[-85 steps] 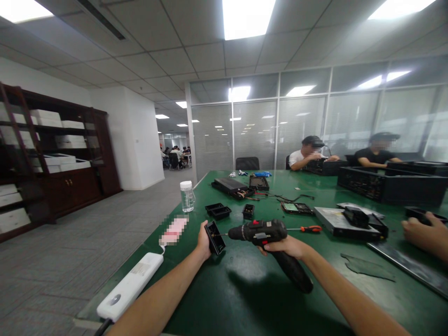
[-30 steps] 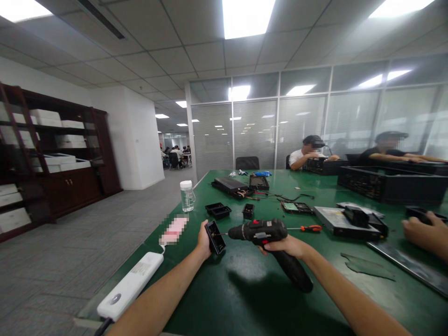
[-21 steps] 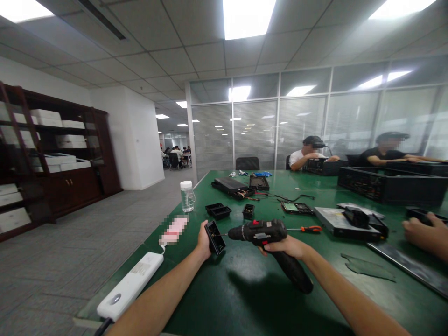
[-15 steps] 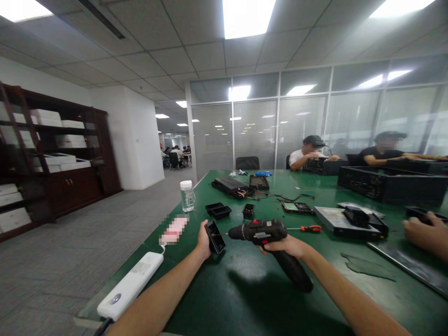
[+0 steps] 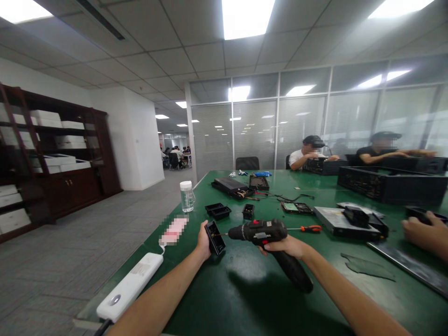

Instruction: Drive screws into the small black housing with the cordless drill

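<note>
My left hand gripped the small black housing on edge on the desk, bracing it while my right hand, closed around the drill, pushed its bit in.
</note>
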### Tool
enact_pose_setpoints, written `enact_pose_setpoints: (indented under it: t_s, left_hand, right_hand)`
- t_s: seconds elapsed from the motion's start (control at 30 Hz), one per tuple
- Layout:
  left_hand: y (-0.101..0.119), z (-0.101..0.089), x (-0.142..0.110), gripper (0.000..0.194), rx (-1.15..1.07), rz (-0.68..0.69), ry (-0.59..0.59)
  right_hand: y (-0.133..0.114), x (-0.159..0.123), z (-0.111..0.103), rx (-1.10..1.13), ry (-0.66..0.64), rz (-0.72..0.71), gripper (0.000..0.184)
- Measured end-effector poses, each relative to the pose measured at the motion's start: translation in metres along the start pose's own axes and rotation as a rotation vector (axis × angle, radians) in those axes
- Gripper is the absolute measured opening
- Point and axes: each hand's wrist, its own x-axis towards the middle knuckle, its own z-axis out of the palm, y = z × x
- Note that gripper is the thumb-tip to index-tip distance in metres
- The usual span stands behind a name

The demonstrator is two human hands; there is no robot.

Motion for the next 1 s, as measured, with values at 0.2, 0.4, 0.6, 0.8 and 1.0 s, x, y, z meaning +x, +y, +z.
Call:
enact_pose_setpoints:
  t_s: [0.2, 0.4, 0.6, 0.8, 1.0]
  left_hand:
    - [-0.0013, -0.002, 0.0028, 0.039, 0.04, 0.033, -0.022]
    - [-0.0019, -0.002, 0.004, 0.037, 0.013, 0.032, -0.013]
    - [-0.0027, -0.0042, 0.0065, 0.038, 0.033, 0.044, -0.017]
    - [-0.0027, -0.0039, 0.0061, 0.037, 0.028, 0.049, -0.025]
    - [-0.0037, -0.0057, 0.0089, 0.039, 0.028, 0.048, -0.031]
  right_hand:
    - [-0.009, -0.0021, -0.0005, 0.024, -0.04, -0.017, 0.036]
    - [-0.0089, -0.0014, 0.0005, 0.066, -0.036, -0.049, 0.035]
    - [-0.0094, -0.0015, -0.0001, 0.115, -0.099, -0.132, 0.027]
    - [-0.0089, 0.0001, -0.0011, 0.115, -0.135, -0.152, 0.024]
    - [-0.0107, -0.0022, -0.0001, 0.134, -0.13, -0.145, 0.023]
